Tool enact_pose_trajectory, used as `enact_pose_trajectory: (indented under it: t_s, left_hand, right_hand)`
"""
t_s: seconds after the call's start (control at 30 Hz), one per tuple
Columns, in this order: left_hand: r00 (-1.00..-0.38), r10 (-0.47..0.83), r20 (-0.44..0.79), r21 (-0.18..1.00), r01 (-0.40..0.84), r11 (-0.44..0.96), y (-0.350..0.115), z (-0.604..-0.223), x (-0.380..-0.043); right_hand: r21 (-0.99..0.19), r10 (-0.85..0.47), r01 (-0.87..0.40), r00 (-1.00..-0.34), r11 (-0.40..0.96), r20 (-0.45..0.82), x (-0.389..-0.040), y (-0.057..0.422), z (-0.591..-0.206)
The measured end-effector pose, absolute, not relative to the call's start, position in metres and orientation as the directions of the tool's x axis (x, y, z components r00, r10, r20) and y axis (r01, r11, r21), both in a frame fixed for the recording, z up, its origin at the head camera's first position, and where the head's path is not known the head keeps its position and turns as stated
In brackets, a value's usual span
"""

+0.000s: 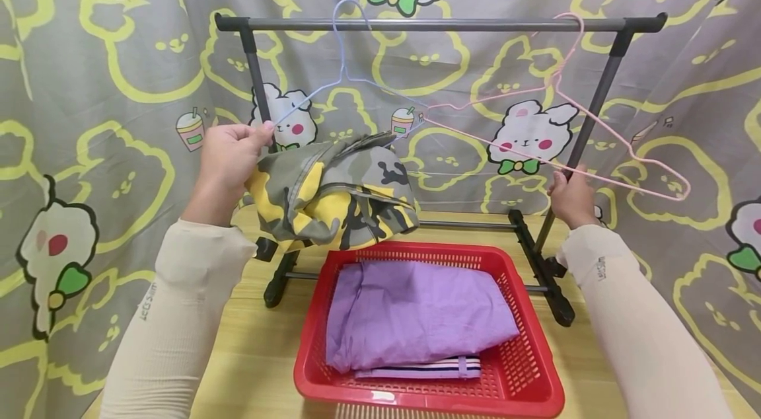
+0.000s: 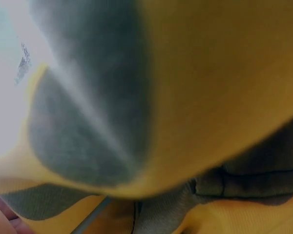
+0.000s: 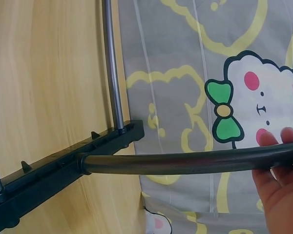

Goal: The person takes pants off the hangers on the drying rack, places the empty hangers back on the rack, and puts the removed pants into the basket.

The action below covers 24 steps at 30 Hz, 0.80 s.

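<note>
My left hand (image 1: pixel 228 164) pinches the left end of a blue clothes hanger (image 1: pixel 341 69), whose hook is over the top bar of a grey clothes rack (image 1: pixel 440 24). From the hanger's lower part hangs a folded camouflage garment (image 1: pixel 339 194) in yellow, grey and black. Its cloth (image 2: pixel 215 87) fills most of the left wrist view and covers much of the hanger there. My right hand (image 1: pixel 573 197) grips the rack's right post (image 3: pixel 195 162), with fingertips showing beyond the post in the right wrist view. A pink hanger (image 1: pixel 559 85) hangs bare on the bar, just above that hand.
In front of the rack, a red plastic basket (image 1: pixel 309 346) holds a folded purple garment (image 1: pixel 422 313) with a striped band at its edge. Rack and basket stand on a wooden surface (image 1: pixel 244 340). A patterned grey curtain (image 1: pixel 154 75) hangs behind and at both sides.
</note>
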State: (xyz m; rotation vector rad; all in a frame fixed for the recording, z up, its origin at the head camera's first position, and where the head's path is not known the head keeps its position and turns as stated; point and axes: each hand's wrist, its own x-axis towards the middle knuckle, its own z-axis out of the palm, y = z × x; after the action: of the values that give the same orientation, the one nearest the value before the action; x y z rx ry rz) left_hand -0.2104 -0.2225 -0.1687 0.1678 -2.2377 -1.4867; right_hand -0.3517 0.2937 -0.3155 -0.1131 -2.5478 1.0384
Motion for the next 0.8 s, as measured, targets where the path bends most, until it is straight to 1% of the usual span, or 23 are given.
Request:
enact_pose_trajectory:
  t_s: [0.23,0.47,0.57,0.8]
  left_hand:
    - [-0.898,-0.320,0.302,0.896,0.154,0.416,-0.223,-0.172,-0.211]
    - [-0.903,-0.301,0.306,0.888,0.157,0.433,-0.222,-0.174,-0.212]
    - [-0.905,-0.295,0.306,0.887,0.160,0.433,-0.222,-0.173,-0.213]
    - [-0.904,-0.305,0.299,0.889,0.147,0.433,-0.224,-0.173,-0.214]
  right_hand:
    - [-0.670,0.208,-0.080,-0.918,0.738,0.338,-0.350,0.296,-0.315]
    - [-0.635,0.154,-0.094,-0.933,0.767,0.325,-0.342,0.300,-0.310]
    - [-0.626,0.140,-0.086,-0.943,0.775,0.303,-0.339,0.301,-0.307]
    - [-0.608,0.159,-0.046,-0.947,0.793,0.279,-0.331,0.296,-0.303]
